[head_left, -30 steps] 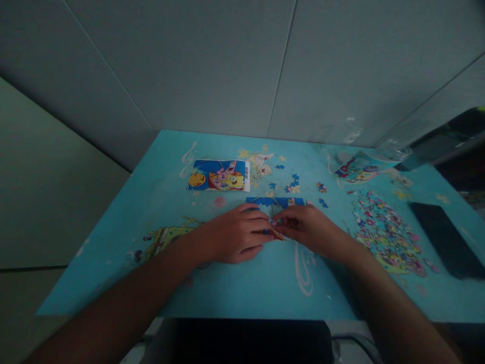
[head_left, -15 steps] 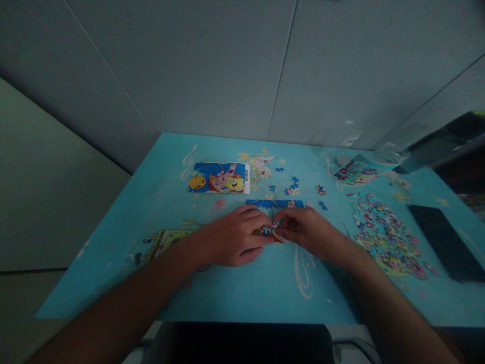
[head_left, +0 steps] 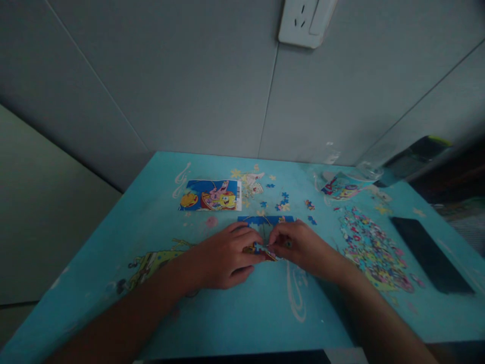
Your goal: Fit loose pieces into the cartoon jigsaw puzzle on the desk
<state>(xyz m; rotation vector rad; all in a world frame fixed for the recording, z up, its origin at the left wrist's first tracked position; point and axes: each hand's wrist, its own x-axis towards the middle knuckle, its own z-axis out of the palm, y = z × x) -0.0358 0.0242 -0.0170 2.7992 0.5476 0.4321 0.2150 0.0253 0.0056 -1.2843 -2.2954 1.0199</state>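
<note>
A partly assembled jigsaw puzzle [head_left: 254, 220] with a blue upper edge lies on the table between my hands. My left hand [head_left: 233, 257] rests over its left side, fingers stretched and slightly apart. At the middle of the puzzle, my right hand [head_left: 293, 242] pinches thumb and fingers together on a small puzzle piece, mostly hidden by the fingertips. Beyond the left hand lies a reference picture card [head_left: 212, 195] with cartoon figures on blue. A few loose blue puzzle pieces [head_left: 284, 198] are scattered behind the puzzle.
A large heap of mixed puzzle pieces [head_left: 373, 247] spreads right of my right arm, beside a dark flat phone-like slab [head_left: 430, 255]. An opened plastic bag with a printed label [head_left: 346, 186] lies at the back right. The wall with a socket [head_left: 305, 23] borders the table [head_left: 147, 212].
The camera view has tilted up, bringing the wall socket into sight. Both hands stay at the puzzle, with the right fingertips still pinched near its middle.
</note>
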